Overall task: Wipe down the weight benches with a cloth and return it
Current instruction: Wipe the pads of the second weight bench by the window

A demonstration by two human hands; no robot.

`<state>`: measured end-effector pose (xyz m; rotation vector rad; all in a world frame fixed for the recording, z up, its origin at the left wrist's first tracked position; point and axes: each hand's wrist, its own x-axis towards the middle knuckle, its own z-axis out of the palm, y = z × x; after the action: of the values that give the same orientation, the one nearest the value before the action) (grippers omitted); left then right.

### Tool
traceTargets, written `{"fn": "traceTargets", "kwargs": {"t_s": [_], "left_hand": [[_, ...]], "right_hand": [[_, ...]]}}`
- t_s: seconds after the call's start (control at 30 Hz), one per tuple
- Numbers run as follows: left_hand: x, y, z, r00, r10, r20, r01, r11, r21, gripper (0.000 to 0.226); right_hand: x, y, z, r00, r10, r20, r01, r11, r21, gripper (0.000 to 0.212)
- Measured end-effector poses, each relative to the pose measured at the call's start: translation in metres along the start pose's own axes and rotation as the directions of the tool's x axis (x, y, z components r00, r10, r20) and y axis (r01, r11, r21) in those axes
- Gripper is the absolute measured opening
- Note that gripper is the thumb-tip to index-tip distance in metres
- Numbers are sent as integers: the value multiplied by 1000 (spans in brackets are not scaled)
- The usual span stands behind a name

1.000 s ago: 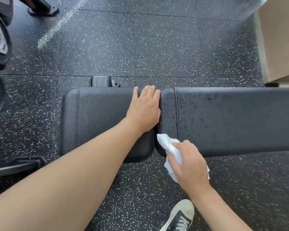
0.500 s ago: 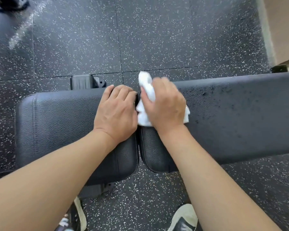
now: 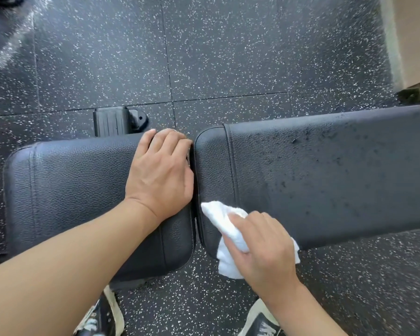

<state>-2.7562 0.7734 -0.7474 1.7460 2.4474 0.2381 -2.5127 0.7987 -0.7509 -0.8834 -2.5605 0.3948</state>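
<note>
The floor [image 3: 228, 57], dark and speckled, is filling the view. On it the bench is lying across, with a long pad [image 3: 325, 178] on the right carrying wet drops and a seat pad [image 3: 70, 190] on the left. The left hand [image 3: 163, 173] is resting on the seat pad at its right end, fingers curling over the far edge. The right hand [image 3: 264, 246] is grasping the cloth [image 3: 228, 236] and pressing it on the long pad's near left corner. Two shoes [image 3: 102, 318] are showing at the near edge.
</note>
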Motion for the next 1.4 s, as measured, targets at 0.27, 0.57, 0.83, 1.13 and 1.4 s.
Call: {"fn": "traceTargets", "kwargs": {"t_s": [0.27, 0.57, 0.83, 1.13, 1.4], "left_hand": [[1, 0, 1, 1000, 1, 5, -1, 1000, -7, 39], [1, 1, 0, 1000, -5, 12, 4, 1000, 6, 38], [1, -1, 4, 1000, -2, -3, 2, 1000, 7, 40], [2, 1, 1, 1000, -11, 24, 11, 1000, 18, 39], [2, 1, 0, 1000, 5, -3, -5, 1000, 3, 37]], "right_hand": [[98, 22, 24, 964, 170, -204, -179, 984, -24, 23], [153, 5, 45, 951, 272, -145, -275, 961, 0, 24], [116, 114, -17, 891, 401, -211, -422, 904, -62, 30], [160, -8, 48, 959, 272, -82, -274, 962, -16, 23], [67, 42, 3, 1000, -4, -31, 6, 999, 51, 19]]}}
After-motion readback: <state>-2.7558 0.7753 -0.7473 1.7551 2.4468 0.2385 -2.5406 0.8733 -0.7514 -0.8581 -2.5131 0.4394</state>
